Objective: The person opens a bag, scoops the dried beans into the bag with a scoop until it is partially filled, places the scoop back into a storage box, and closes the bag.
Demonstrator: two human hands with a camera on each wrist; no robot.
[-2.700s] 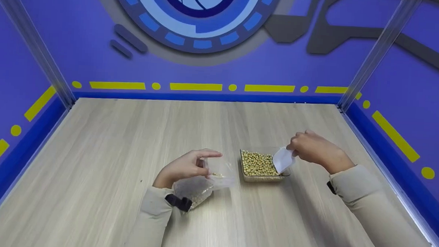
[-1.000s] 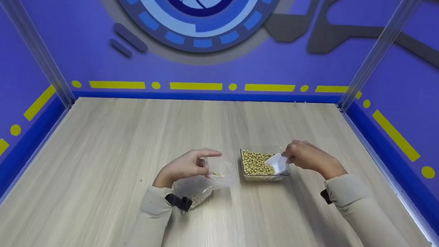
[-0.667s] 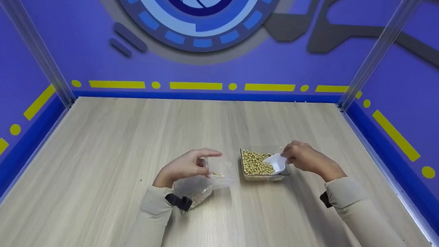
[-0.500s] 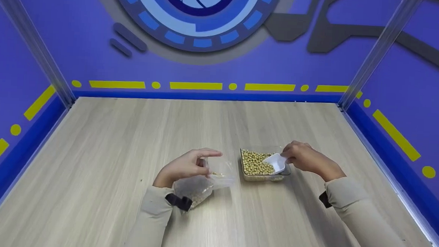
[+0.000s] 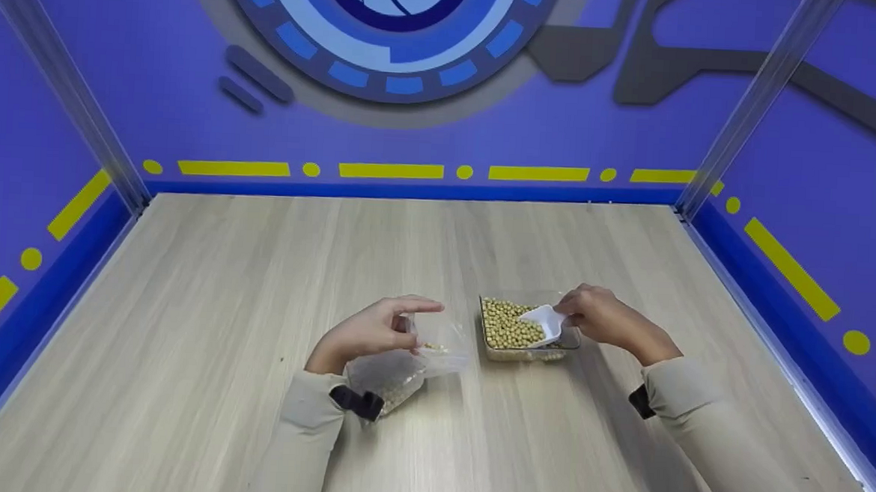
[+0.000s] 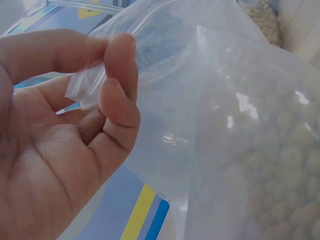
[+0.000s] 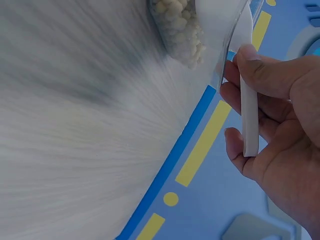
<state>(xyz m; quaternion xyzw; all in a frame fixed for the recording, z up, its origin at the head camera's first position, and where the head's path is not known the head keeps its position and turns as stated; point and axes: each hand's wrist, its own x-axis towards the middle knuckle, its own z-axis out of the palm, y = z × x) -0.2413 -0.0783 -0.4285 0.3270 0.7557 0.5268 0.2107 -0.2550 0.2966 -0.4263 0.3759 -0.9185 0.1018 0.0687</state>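
Observation:
My left hand (image 5: 362, 333) grips the open mouth of a clear zip bag (image 5: 389, 382) that stands on the table. In the left wrist view, thumb and fingers pinch the edge of the bag (image 6: 165, 115), and round beans (image 6: 290, 185) show through its side. To the right sits a clear rectangular container (image 5: 524, 357) of yellowish-green beans (image 5: 505, 324). My right hand (image 5: 614, 319) holds a white plastic scoop (image 5: 552, 323), its bowl dipped among the beans at the container's right side. The right wrist view shows the scoop's handle (image 7: 249, 117) between thumb and fingers.
The container stands just right of the bag's mouth on a light wood-grain table (image 5: 256, 281). Blue-purple panels (image 5: 413, 147) with yellow dashes enclose the table at the back and both sides.
My right hand has tipped the scoop lower and pushed it leftward into the beans, some of which now lie in its bowl. My left hand and the bag have stayed still.

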